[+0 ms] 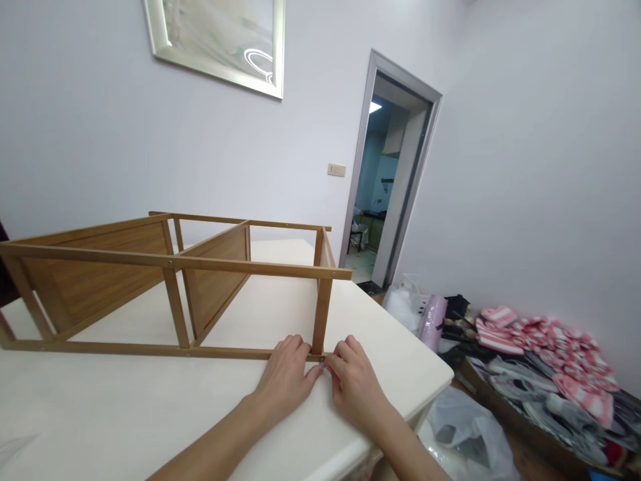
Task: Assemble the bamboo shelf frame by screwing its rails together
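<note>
A brown wooden shelf rack (258, 267) lies on its side on the white table (125, 401), with its slatted end panels standing up from the tabletop. My left hand (286, 374) is closed over the lower front rail near its right end, fingers over the top and thumb along the near side. Just right of it, my right hand (353, 377) pinches at a small metal screw (322, 363) where the rail meets the end crosspiece. The screw is mostly hidden by the fingertips. Other screw heads show along the upper front rail.
A thin clear plastic piece (17, 449) lies at the table's left. Beyond the right table edge are a clear plastic bag (465, 427), a pink roll (431, 322), striped pink cloth (545, 344) and a box of shoes (541, 401). A doorway (390, 180) stands behind.
</note>
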Demonstrator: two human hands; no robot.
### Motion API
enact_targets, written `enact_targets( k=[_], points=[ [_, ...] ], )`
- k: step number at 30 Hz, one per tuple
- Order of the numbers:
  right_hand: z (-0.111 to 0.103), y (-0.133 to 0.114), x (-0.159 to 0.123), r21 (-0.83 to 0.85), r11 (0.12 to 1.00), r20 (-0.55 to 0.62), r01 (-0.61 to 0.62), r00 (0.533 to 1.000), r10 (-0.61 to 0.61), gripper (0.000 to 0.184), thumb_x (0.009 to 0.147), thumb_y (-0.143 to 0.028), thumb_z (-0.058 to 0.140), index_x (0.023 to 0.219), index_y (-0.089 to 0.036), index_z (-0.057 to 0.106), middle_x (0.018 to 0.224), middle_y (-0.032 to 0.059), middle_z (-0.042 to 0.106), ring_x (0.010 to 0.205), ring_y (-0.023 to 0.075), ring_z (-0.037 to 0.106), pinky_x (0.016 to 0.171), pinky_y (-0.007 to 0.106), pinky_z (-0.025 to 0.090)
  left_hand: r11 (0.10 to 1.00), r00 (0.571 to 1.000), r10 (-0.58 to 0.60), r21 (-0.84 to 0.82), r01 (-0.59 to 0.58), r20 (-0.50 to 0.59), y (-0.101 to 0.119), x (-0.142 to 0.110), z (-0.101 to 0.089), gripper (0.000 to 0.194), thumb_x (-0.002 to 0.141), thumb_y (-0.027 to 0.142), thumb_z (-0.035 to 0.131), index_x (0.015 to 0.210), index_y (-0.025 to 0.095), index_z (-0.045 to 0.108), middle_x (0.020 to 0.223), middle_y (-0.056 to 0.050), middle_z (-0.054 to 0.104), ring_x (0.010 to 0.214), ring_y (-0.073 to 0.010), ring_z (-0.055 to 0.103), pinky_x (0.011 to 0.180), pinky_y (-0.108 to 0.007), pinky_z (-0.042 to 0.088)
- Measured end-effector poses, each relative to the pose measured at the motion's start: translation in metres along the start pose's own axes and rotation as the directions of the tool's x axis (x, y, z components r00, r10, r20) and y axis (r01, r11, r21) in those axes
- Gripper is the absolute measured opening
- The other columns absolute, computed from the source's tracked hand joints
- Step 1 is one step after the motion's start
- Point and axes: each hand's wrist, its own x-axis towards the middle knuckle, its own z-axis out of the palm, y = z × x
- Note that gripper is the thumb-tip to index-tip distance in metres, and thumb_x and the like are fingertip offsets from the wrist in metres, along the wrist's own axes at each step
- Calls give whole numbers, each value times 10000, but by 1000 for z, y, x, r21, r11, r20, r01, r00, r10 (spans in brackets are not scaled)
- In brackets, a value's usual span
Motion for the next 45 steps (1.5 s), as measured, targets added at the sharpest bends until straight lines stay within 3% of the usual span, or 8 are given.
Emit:
enact_targets(
  k=[11, 22, 36, 45],
  points=[
    [-2, -3, 1, -44, 999, -25, 32, 999, -33, 229, 744, 32, 513, 741, -175, 612, 768, 61, 504, 780, 207, 412, 640, 339, 321, 999, 999, 27, 33, -26, -18, 1, -2, 1, 157, 908, 317, 524, 905, 182, 605, 990, -81, 616, 970, -268, 557, 875, -410, 418],
    [5, 2, -1, -35, 999, 33, 15, 999, -14, 232, 775, 33, 524, 736, -176, 614, 772, 57, 511, 790, 203, 417, 666, 337, 317, 997, 999, 41, 59, -40, -22, 0, -3, 1, 202, 934, 343, 491, 912, 181, 609, 991, -87, 621, 965, -267, 554, 869, -406, 417],
    [2, 0, 0, -45, 999, 6, 23, 1000, -22, 245, 759, 38, 496, 787, -170, 622, 776, 61, 514, 785, 205, 411, 659, 344, 318, 999, 999, 39, 29, -39, -9, 1, -3, -2, 193, 925, 347, 508, 926, 185, 614, 988, -86, 617, 965, -270, 550, 873, -410, 417],
    [-4, -2, 0, 2, 1000, -72, 7, 997, -7, 239, 807, 15, 466, 794, -168, 619, 779, 69, 501, 786, 215, 408, 654, 347, 340, 998, 999, 44, 47, -43, -15, 1, -3, -1, 190, 920, 350, 514, 918, 184, 606, 999, -92, 617, 967, -278, 558, 879, -428, 416]
  ],
)
